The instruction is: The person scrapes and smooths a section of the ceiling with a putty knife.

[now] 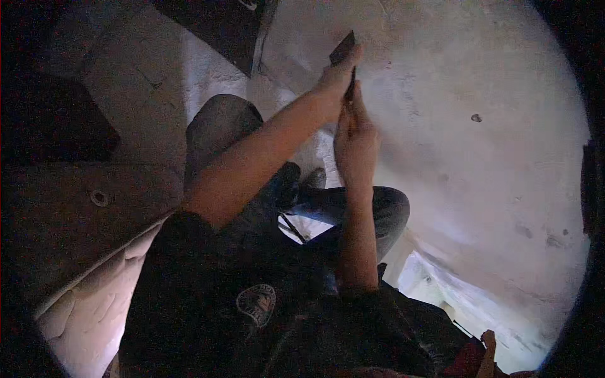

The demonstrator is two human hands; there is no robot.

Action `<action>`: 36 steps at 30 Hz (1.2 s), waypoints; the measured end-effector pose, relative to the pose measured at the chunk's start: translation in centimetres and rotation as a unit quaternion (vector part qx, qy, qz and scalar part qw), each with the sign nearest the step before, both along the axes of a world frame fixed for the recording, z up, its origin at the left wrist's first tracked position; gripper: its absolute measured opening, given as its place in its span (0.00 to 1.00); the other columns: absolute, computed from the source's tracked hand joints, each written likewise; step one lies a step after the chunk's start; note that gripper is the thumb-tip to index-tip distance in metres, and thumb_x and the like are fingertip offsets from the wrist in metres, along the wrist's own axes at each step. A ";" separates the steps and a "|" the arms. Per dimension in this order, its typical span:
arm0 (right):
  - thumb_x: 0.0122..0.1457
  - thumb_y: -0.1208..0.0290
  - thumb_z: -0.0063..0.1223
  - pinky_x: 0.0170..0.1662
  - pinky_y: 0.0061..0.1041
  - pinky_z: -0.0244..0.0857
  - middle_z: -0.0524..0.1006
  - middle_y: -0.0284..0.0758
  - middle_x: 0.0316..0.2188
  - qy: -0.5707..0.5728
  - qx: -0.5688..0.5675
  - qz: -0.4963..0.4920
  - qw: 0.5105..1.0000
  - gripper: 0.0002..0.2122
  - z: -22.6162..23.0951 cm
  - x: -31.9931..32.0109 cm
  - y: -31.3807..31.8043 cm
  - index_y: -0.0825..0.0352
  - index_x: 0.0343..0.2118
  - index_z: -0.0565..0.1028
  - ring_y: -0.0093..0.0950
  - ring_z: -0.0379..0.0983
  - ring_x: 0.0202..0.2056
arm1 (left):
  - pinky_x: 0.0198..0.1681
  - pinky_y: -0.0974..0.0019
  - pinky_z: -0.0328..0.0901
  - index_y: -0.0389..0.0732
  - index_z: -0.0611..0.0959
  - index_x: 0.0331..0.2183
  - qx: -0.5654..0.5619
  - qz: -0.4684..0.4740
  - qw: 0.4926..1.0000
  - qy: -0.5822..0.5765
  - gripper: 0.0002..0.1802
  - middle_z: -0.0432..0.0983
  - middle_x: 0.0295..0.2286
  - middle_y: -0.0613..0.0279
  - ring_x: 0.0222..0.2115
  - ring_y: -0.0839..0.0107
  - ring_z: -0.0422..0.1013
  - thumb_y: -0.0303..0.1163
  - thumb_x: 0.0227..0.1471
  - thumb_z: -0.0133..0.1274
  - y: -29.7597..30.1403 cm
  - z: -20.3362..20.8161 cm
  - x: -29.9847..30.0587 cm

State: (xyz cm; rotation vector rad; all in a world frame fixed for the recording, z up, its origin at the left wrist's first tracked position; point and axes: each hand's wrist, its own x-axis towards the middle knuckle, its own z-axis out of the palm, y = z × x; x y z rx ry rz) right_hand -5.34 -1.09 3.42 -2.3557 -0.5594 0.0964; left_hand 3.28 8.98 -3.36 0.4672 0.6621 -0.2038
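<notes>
A pale plastered wall (479, 164) is filling the right and upper part of the view, with a dark panel (217, 28) standing against it at the top. A grey slab (75, 214) is lying at the left. The person is crouching, knees in grey trousers (220, 126) rising toward the wall. The left hand (334, 82) is reaching up, fingers closing around a dark flat blade (343, 49) that is pressing against the wall. The right hand (356, 142) is sitting just below, gripping the thin lower part of the same tool; how tightly is unclear in the dim light.
</notes>
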 end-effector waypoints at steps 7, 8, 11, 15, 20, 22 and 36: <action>0.64 0.72 0.43 0.41 0.39 0.68 0.75 0.54 0.42 0.006 -0.018 -0.062 0.998 0.23 -0.9 -1.0 0.3 0.62 0.63 0.60 0.46 0.74 0.43 | 0.37 0.57 0.67 0.39 0.75 0.40 -0.014 0.005 0.997 -0.078 0.28 0.72 0.32 0.59 0.31 0.65 0.69 0.54 0.50 0.59 0.6 1.3 -1.8; 0.63 0.70 0.45 0.35 0.45 0.68 0.76 0.55 0.37 -0.001 -0.001 -0.030 1.000 0.24 -1.1 -1.1 0.3 0.59 0.63 0.60 0.52 0.75 0.37 | 0.37 0.57 0.67 0.39 0.75 0.40 -0.028 -0.003 0.997 -0.067 0.28 0.72 0.32 0.59 0.31 0.65 0.69 0.54 0.50 0.59 0.3 1.3 -2.1; 0.62 0.71 0.45 0.34 0.45 0.68 0.76 0.56 0.34 -0.058 0.018 -0.034 0.998 0.24 -1.0 -1.1 -0.2 0.59 0.62 0.61 0.53 0.74 0.35 | 0.35 0.59 0.67 0.38 0.74 0.40 -0.018 -0.035 0.997 -0.073 0.31 0.71 0.30 0.60 0.30 0.65 0.68 0.57 0.50 0.58 0.1 1.4 -2.5; 0.62 0.70 0.45 0.34 0.45 0.68 0.77 0.55 0.33 -0.052 -0.013 -0.041 0.998 0.24 -0.4 -1.3 -0.3 0.58 0.62 0.61 0.54 0.74 0.35 | 0.38 0.59 0.67 0.37 0.74 0.43 -0.031 0.033 0.996 -0.076 0.37 0.72 0.32 0.58 0.32 0.64 0.69 0.59 0.46 0.60 -0.4 1.3 -2.5; 0.65 0.71 0.42 0.44 0.33 0.69 0.75 0.52 0.46 0.027 -0.009 -0.054 0.998 0.22 0.2 -0.9 0.7 0.63 0.63 0.60 0.41 0.73 0.50 | 0.40 0.56 0.67 0.37 0.75 0.44 0.007 0.056 0.994 -0.091 0.36 0.73 0.33 0.57 0.32 0.61 0.69 0.58 0.45 0.63 0.7 1.2 -2.2; 0.64 0.70 0.43 0.38 0.40 0.68 0.76 0.54 0.39 0.023 -0.029 -0.059 0.998 0.23 0.1 -0.9 0.9 0.60 0.63 0.60 0.48 0.73 0.40 | 0.39 0.57 0.67 0.37 0.75 0.44 0.019 0.044 0.999 -0.010 0.37 0.73 0.31 0.59 0.31 0.61 0.69 0.56 0.43 0.65 0.8 1.1 -2.0; 0.64 0.66 0.46 0.35 0.42 0.69 0.77 0.52 0.32 0.003 -0.061 -0.011 0.998 0.20 -0.5 -0.5 -6.7 0.62 0.58 0.66 0.51 0.76 0.34 | 0.50 0.58 0.63 0.26 0.53 0.56 0.314 -0.098 0.932 -0.151 0.54 0.63 0.49 0.42 0.49 0.55 0.65 0.58 0.48 0.58 1.8 -1.1 -0.9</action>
